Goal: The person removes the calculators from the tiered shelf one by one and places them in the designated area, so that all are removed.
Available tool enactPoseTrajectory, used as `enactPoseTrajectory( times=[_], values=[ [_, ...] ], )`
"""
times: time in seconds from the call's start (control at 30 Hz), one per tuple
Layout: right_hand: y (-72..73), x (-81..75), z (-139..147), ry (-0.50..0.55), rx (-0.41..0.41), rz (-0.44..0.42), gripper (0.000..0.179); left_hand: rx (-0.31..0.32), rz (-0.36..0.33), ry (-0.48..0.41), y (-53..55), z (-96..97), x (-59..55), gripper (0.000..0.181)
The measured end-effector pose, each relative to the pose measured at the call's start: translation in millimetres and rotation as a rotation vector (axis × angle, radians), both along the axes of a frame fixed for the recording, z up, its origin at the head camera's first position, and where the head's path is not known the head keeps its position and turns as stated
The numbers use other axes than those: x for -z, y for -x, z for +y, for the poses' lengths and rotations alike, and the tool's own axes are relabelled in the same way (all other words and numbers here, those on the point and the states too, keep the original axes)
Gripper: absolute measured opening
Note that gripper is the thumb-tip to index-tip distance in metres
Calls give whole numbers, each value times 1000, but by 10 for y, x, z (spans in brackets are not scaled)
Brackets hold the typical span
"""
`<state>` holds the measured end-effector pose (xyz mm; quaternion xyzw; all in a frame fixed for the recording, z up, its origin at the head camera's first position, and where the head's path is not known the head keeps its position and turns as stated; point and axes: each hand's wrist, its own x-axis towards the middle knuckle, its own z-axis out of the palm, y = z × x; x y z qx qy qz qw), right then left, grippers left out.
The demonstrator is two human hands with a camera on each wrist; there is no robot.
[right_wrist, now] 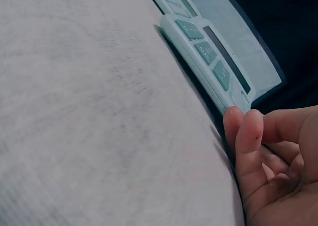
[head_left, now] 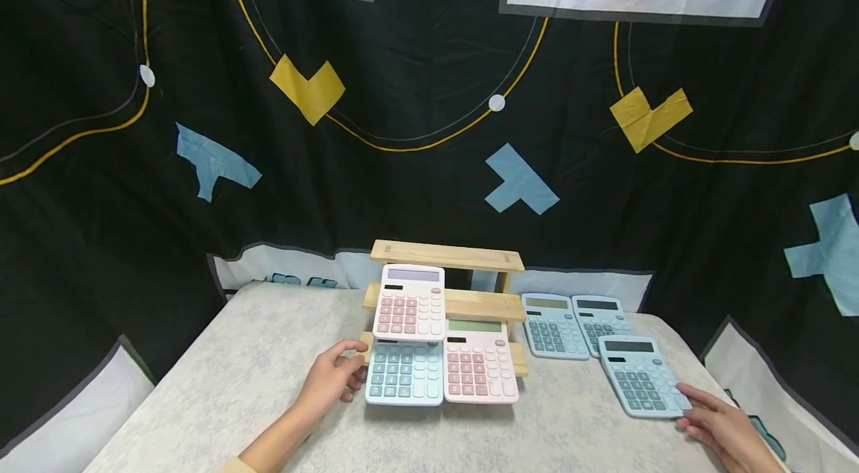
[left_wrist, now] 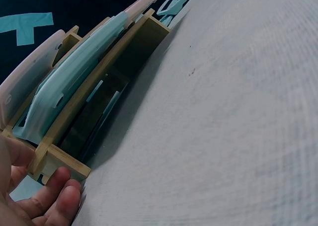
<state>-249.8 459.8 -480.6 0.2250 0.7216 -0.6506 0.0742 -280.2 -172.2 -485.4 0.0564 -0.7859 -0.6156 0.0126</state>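
Note:
A wooden display rack [head_left: 448, 255] holds a white calculator with pink keys [head_left: 411, 303] on its upper level. Below it stand a blue calculator [head_left: 405, 374] on the left and a pink calculator [head_left: 480, 362] on the right. My left hand [head_left: 332, 374] grips the rack's lower left end, its fingers curled about the wooden foot [left_wrist: 67, 162]. Over on the right, my right hand [head_left: 719, 424] pinches the lower right edge of another blue calculator [head_left: 643, 376]. In the right wrist view, the thumb and fingertips [right_wrist: 250, 131] meet at that calculator's [right_wrist: 206, 62] corner.
Two more blue calculators [head_left: 554, 327] [head_left: 599, 318] lie side by side just right of the rack, behind the pinched one. A pale mottled cloth covers the table [head_left: 268, 339]. Behind hangs a dark patterned curtain [head_left: 416, 189].

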Motion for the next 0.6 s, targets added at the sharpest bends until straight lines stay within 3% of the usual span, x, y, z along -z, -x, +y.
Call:
enactPoseTrajectory(
  times=[0.6],
  values=[
    [24, 53, -19, -37, 32, 17, 73, 0, -9, 10, 5, -4, 5, 28]
  ],
)
